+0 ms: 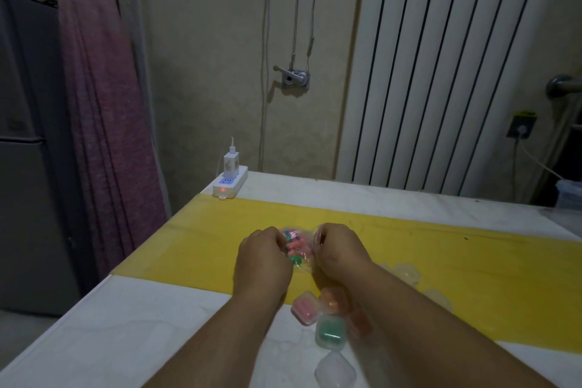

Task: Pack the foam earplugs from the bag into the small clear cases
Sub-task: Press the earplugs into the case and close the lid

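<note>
A clear plastic bag (297, 247) full of coloured foam earplugs sits on the yellow strip of the table, held between both hands. My left hand (263, 257) grips its left side and my right hand (340, 249) grips its right side, fingers curled into the plastic. Nearer to me lie small clear cases: one holding pink earplugs (305, 310), one holding orange (334, 299), one holding green (329, 332), and one with nothing in it (335, 370). More clear cases (406, 272) lie to the right of my right forearm, partly hidden by it.
The white table (132, 324) carries a yellow strip (472, 277) across its middle. A white power strip (230, 184) with a plugged charger stands at the far left corner. A radiator, cables and a pink curtain line the wall behind.
</note>
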### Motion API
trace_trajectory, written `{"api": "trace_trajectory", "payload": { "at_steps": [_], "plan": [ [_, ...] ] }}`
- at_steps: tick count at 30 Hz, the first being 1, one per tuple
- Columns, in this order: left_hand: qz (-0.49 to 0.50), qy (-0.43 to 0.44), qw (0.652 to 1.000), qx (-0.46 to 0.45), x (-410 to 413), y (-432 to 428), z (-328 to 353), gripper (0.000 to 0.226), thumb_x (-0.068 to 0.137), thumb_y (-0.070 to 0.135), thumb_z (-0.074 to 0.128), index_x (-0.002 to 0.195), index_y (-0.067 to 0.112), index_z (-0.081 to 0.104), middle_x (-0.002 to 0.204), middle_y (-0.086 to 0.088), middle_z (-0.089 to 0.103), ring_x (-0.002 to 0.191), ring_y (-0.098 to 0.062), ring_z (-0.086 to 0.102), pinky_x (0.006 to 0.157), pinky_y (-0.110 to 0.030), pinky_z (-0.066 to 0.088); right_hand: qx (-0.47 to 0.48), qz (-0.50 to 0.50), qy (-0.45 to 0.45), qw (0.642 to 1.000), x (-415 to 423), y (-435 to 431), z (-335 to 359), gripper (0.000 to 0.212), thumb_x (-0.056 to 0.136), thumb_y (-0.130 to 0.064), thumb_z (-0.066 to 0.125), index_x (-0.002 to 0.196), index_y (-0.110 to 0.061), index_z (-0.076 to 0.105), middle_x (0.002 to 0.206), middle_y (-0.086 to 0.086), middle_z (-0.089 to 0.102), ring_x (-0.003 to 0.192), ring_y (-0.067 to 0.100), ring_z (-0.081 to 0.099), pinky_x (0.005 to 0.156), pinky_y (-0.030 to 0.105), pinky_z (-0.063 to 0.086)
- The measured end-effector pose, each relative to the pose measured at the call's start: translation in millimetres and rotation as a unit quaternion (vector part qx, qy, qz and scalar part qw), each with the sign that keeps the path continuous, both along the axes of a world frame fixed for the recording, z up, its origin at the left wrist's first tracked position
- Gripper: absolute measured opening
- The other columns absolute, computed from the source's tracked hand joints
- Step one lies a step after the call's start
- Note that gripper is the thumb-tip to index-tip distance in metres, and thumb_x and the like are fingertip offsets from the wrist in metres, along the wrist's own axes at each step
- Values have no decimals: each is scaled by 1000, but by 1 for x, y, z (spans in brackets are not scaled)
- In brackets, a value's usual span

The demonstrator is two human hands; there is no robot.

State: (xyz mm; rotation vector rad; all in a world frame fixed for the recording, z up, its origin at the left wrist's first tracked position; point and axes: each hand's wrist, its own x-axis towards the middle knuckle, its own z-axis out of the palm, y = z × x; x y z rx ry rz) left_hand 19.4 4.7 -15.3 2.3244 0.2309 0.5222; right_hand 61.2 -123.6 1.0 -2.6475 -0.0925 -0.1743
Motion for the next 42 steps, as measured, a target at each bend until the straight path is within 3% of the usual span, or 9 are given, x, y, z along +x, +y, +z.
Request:
{"api": "trace_trajectory", "payload": {
  "at_steps": [3,8,12,17,21,29,34,37,42],
  "plan": [
    [-3,0,1000,-3,-1,0,1,31,78,-4,53,95,18,67,99,-1,63,93,-20,56,78,-35,51,50,-11,-27,998,-4,-5,2,17,86,-11,55,76,-23,56,96,4,69,84,22,58,68,25,41],
    [-2,-2,1000,-5,0,1,-1,34,78,-3,52,98,18,68,101,-1,63,95,-21,56,81,-36,51,90,43,-41,994,-11,-8,12,7,86,-22,64,93,-25,62,86,-1,67,78,18,59,65,26,46],
    [3,1,1000,-8,1,0,-2,32,77,-1,51,96,19,68,99,-1,63,93,-21,57,79,-38,52,35,107,7,994,-10,-4,17,25,87,-21,59,62,-24,57,71,-5,62,75,18,59,66,28,45],
    [9,-3,1000,-7,1,-1,-2,31,80,-1,53,98,20,68,100,1,62,91,-18,56,74,-30,48,-4,118,49,992,-8,-2,14,9,86,-25,62,81,-19,67,91,3,72,88,23,66,78,34,55],
    [6,-8,1000,-9,2,-1,-3,32,80,-1,53,98,20,69,100,2,63,93,-17,56,78,-31,50,-40,98,54,993,-13,0,15,18,87,-13,56,95,-10,72,100,10,72,92,26,65,75,30,50],
    [1,-3,1000,-7,1,0,-1,30,79,-2,54,94,20,68,100,0,62,93,-19,56,74,-29,44,-61,86,10,994,-17,9,4,11,87,-21,61,94,-19,70,101,9,71,94,28,64,72,28,47],
    [0,-7,1000,0,0,1,-1,29,79,0,53,95,18,69,98,-2,64,90,-21,57,74,-32,48,1,82,-17,996,-22,4,4,10,86,-30,66,83,-21,68,93,2,70,86,21,64,73,29,51],
    [2,-2,1000,5,0,1,-1,29,78,0,52,94,17,68,99,-3,63,93,-24,57,78,-36,50,62,59,-54,995,-30,-6,12,15,82,-19,66,70,-26,61,90,-2,69,85,18,62,72,26,48],
    [4,18,998,65,-1,2,-1,34,83,4,49,105,20,69,107,-3,63,104,-25,52,82,-35,47,128,-27,-96,987,-40,-29,16,18,81,-15,71,79,-29,61,84,-7,66,78,14,60,64,27,45]
  ]
}}
